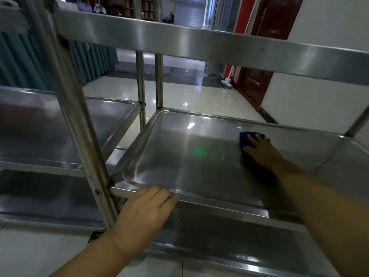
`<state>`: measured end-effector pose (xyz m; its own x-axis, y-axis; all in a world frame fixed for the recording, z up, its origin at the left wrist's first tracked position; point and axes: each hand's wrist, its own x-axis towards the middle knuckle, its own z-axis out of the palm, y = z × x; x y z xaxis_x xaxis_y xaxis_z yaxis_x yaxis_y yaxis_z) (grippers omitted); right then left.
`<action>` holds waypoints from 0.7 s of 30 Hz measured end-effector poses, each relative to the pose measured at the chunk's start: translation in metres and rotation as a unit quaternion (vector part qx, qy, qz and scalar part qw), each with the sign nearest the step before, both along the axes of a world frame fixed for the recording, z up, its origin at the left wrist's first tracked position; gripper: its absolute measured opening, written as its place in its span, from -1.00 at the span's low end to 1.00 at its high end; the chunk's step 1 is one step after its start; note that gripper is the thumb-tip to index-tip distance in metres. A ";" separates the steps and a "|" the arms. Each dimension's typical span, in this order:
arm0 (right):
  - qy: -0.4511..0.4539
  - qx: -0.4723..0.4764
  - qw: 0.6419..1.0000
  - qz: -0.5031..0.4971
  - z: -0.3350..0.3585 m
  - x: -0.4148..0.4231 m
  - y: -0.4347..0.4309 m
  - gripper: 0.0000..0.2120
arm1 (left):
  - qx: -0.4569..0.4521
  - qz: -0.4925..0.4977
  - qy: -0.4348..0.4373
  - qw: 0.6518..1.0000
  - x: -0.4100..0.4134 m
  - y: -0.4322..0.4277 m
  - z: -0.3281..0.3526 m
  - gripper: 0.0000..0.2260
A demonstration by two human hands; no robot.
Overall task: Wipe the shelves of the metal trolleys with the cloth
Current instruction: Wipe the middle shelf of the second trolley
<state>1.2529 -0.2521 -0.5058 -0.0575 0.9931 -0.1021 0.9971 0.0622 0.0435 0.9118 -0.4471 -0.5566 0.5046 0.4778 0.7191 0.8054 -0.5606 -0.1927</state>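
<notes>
Dark purple-blue cloth [246, 136]: lies flattened on the middle shelf [179, 162] of the near stainless-steel trolley, in the far right quarter, close to the back rim. My right hand [261, 151] is on top of it, fingers [257, 138] straight and slightly spread, pressing down rather than curling round it. More cloth seems to trail under the wrist, but it is too dark there to be sure.

My left hand [145, 212] rests on the same shelf's front lip near the left corner. Its fingers [168, 196] are laid together over the rim and relaxed. I judge it is bracing the trolley.

Step in hand: wiping the middle shelf. To do it well:
- Palm flat on the cloth.
- Overlapping passes from back rim to front.
- Cloth worked into the rounded corners and along the raised lip, where grime would collect.

The sheen shows no line between wiped and unwiped, so I would cover the left half regardless.

Materials: the shelf is a shallow pressed-steel tray with rounded corners. Its surface is brushed and near-mirror, throwing back a ceiling light and a green glow. It looks slick, so the cloth should glide. The tubular steel upright [83, 124] is duller and spotted at the welds. The top shelf's flat steel band [199, 41] runs overhead, and the bottom steel shelf [219, 234] sits below.

A second trolley of the same make [60, 124] stands just beside on the left. Beyond are glossy pale floor tiles [189, 92], a red-brown door [255, 84] and a white mop [227, 80] leaning near it.
</notes>
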 end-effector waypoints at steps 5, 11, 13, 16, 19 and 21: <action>0.108 0.018 0.993 0.046 0.007 -0.063 -0.037 -0.40 | 0.017 0.020 -0.040 0.999 0.006 0.001 -0.002 -0.85; 0.135 -0.056 0.945 0.293 0.003 -0.177 -0.098 -0.39 | 0.010 0.014 -0.043 0.999 0.007 -0.009 -0.009 -0.89; 0.153 -0.084 0.931 0.319 0.001 -0.183 -0.105 -0.41 | -0.004 0.015 -0.036 0.999 0.007 -0.013 -0.009 -0.84; 0.179 -0.092 0.927 0.317 0.004 -0.154 -0.094 -0.40 | -0.012 0.019 -0.033 0.999 0.009 -0.014 -0.008 -0.81; 0.199 -0.059 0.952 0.224 0.011 -0.095 -0.076 -0.41 | -0.020 0.027 -0.053 0.998 0.017 -0.011 -0.005 -0.81; 0.183 -0.032 0.971 0.148 0.017 -0.039 -0.064 -0.47 | -0.020 0.023 -0.047 0.998 0.026 -0.010 -0.003 -0.80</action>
<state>1.2140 -0.3157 -0.4884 -0.3843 0.9196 -0.0809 0.8827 0.3404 -0.3241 0.9380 -0.4568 -0.5597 0.4129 0.5278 0.7422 0.8438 -0.5284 -0.0936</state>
